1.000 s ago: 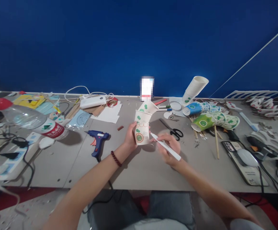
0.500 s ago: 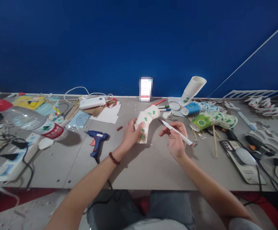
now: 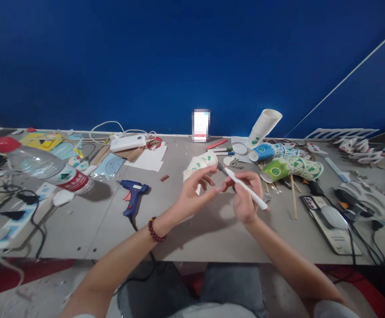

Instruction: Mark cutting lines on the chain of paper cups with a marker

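My right hand (image 3: pixel 248 201) grips a white marker pen (image 3: pixel 247 190), its dark tip pointing up and left. My left hand (image 3: pixel 199 190) is raised with fingers apart, close to the marker's tip end and holding nothing. Behind it, partly hidden, a bent figure of joined white paper cups (image 3: pixel 200 162) with green prints rests on the table. Several marker pens (image 3: pixel 220 153) lie just beyond the cups.
A blue glue gun (image 3: pixel 133 194) lies left of my left hand. Further left are a water bottle (image 3: pixel 46 165) and a power strip (image 3: pixel 24 216). At right are a leaning cup stack (image 3: pixel 265 126), a green cup figure (image 3: pixel 290 170), a blue one (image 3: pixel 263 151) and a phone (image 3: pixel 331 232).
My left hand has let go of the paper cup figure and moved right, toward the marker. My right hand still holds the marker and has shifted slightly.
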`<state>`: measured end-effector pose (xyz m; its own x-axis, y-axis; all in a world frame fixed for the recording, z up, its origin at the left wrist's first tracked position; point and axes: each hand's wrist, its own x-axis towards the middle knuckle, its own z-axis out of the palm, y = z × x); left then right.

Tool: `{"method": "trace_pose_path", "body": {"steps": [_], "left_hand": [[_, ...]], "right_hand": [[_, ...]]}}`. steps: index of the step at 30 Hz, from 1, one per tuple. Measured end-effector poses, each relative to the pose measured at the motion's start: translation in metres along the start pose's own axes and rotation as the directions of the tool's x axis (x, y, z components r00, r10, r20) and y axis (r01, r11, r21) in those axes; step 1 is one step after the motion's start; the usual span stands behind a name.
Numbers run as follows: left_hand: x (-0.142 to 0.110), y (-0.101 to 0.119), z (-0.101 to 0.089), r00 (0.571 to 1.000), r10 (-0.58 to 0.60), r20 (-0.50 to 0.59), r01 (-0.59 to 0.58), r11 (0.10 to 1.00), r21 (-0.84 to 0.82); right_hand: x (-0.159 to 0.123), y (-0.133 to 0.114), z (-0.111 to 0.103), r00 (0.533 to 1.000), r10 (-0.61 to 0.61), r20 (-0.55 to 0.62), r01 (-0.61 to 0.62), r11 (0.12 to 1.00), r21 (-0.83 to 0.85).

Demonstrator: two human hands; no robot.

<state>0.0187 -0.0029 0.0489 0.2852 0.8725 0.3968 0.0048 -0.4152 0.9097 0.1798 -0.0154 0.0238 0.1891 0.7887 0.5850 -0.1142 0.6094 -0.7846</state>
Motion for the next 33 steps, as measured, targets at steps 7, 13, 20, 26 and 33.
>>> {"method": "trace_pose_path", "body": {"steps": [7,13,20,26,33], "left_hand": [[-0.006,0.003,0.010,0.997,-0.078,0.005,0.077,0.976,-0.203],[-0.004,0.004,0.010,0.989,-0.144,0.038,0.149,0.956,-0.254],[-0.006,0.010,0.003,0.996,0.010,0.093,-0.007,1.000,-0.029],[-0.028,0.020,-0.017,0.995,-0.039,0.087,0.037,0.999,0.025],[-0.153,0.009,0.008,0.746,-0.500,0.440,0.623,0.757,-0.196]], "right_hand": [[-0.001,-0.003,0.012,0.971,-0.225,0.087,0.239,0.944,-0.228],[-0.005,0.011,0.006,0.949,-0.299,0.098,0.314,0.881,-0.354],[-0.007,0.011,0.001,0.968,-0.171,0.185,0.207,0.959,-0.195],[-0.002,0.014,-0.003,0.990,-0.075,0.120,0.079,0.996,-0.029],[0.008,0.026,-0.013,0.998,0.062,0.002,-0.062,0.998,0.007]]}}
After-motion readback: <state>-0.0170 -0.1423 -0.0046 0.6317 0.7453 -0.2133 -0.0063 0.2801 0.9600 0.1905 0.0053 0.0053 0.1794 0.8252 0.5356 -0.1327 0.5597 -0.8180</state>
